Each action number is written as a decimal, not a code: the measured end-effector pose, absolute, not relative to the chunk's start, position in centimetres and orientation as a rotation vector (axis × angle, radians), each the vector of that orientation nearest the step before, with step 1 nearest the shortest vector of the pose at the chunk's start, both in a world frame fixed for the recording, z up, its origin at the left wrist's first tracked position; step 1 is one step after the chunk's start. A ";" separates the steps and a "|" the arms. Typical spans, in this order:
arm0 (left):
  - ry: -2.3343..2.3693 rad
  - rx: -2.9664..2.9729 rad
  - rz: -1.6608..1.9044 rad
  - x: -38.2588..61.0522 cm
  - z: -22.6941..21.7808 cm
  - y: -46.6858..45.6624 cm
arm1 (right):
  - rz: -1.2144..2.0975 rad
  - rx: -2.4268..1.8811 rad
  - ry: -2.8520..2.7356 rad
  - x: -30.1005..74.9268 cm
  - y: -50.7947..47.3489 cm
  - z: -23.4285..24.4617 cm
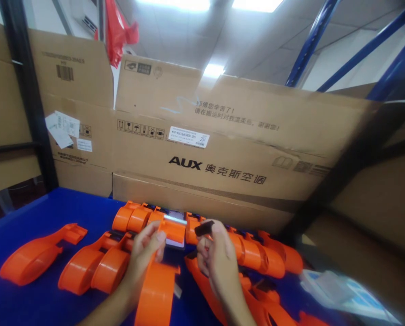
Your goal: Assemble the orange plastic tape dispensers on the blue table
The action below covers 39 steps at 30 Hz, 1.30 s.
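My left hand (144, 251) is closed around the head of an orange tape dispenser (157, 290), whose round body hangs down toward me. At the top of its head a toothed metal blade (175, 219) shows. My right hand (219, 258) pinches a small dark flat piece (204, 228) between thumb and fingers, just right of the dispenser head and apart from it. What exactly this piece is, I cannot make out. Right behind the held dispenser lies a flat, light-faced object (175, 244), mostly covered.
More orange dispensers stand in a row (137, 219) along the cardboard wall (223, 181). Others lie at the left (32, 258), mid-left (82, 265) and under my right arm (270, 308) on the blue table (15, 226). A clear plastic bag (341, 290) sits at the right.
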<state>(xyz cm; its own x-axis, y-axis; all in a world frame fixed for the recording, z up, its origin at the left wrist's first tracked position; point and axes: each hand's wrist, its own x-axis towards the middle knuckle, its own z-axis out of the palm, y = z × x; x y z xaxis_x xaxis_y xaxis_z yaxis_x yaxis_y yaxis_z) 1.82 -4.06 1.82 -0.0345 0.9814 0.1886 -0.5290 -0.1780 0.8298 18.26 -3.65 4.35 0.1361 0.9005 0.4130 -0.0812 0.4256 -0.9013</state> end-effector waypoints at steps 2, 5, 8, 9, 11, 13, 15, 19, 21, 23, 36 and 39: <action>0.731 0.928 1.526 2.3 1.9 -4.3 | 0.895 -0.845 -1.122 18.7 -3.8 4.4; 0.787 0.960 1.481 2.9 1.9 -4.7 | 0.856 -0.868 -1.129 18.7 -4.6 4.5; 0.797 1.013 1.454 3.3 1.9 -4.9 | 0.836 -0.886 -1.207 18.3 -5.3 4.6; 0.795 1.035 1.455 3.3 1.9 -5.0 | 0.824 -0.881 -1.231 18.2 -5.3 4.6; 0.797 1.074 1.466 3.3 1.9 -5.0 | 0.763 -0.874 -1.300 18.2 -5.3 4.6; 0.801 1.085 1.472 3.3 1.8 -5.0 | 0.671 -0.887 -1.383 18.4 -5.2 4.5; 0.804 1.074 1.455 3.3 1.5 -4.8 | 0.606 -0.916 -1.437 18.6 -5.1 4.3; 0.820 1.073 1.435 3.2 0.8 -4.4 | 0.599 -0.949 -1.520 18.9 -4.8 4.0; 0.815 1.085 1.435 3.3 0.6 -4.3 | 0.604 -0.968 -1.563 19.0 -4.7 4.0; 0.786 1.101 1.424 3.3 0.7 -4.2 | 0.587 -0.996 -1.590 19.2 -4.6 4.1; 0.783 1.195 1.359 3.6 0.9 -4.4 | 0.530 -1.051 -1.733 19.3 -4.3 3.7; 0.797 1.188 1.345 3.6 0.6 -4.2 | 0.536 -1.048 -1.753 19.4 -4.5 4.0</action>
<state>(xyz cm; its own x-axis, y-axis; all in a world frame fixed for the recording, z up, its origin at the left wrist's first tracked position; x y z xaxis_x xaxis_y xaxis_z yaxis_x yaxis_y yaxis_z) 3.55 -4.24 0.59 0.1233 0.9723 0.1985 -0.2933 -0.1554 0.9433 19.38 -4.46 4.00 -0.1414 0.8418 0.5209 0.4065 0.5291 -0.7448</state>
